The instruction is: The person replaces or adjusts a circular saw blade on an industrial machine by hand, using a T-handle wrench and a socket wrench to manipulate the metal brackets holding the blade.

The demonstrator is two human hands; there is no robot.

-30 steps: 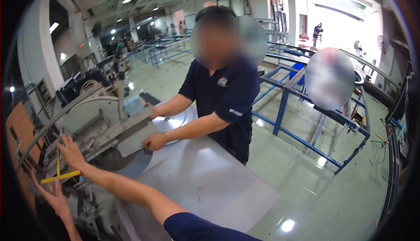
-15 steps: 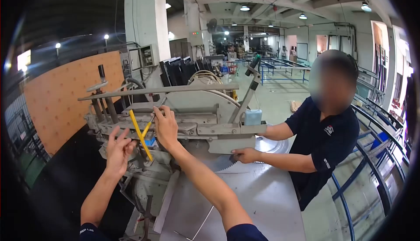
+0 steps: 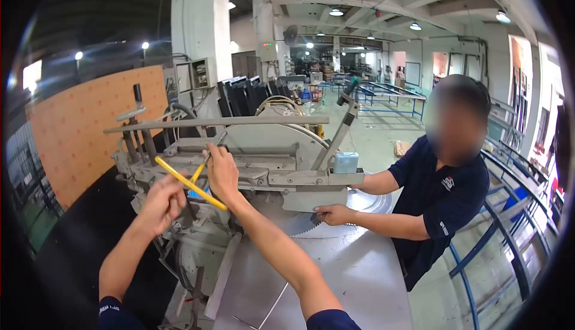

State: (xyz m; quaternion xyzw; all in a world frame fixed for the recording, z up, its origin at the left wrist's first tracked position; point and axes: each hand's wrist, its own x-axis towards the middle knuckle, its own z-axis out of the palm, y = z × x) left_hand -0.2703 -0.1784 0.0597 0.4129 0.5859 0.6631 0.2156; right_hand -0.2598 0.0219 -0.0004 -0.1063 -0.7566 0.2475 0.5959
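A yellow T-handle wrench (image 3: 196, 181) slants across the front of a grey saw machine (image 3: 257, 153), its thin shaft running up and away. My right hand (image 3: 221, 173) is closed around that shaft, close to the machine's rail. Beside the left part of the yellow crossbar is my left hand (image 3: 162, 204), slightly blurred; its fingers are loosely curled and apart, with the fingertips at or just behind the bar. Whether they touch it is hard to tell. Where the shaft's tip meets the machine is partly hidden by my right hand.
A co-worker (image 3: 452, 168) at the right holds a toothed circular saw blade (image 3: 306, 224) under the guard. Another round blade (image 3: 374, 201) lies on the metal table (image 3: 335, 264), along with a thin metal rod (image 3: 274, 306). A blue bottle (image 3: 346, 163) stands on the machine.
The yellow crossbar has turned from steep to a flatter slant. My left hand's fingers have curled in beside it, from a more spread pose. My right hand stays on the shaft.
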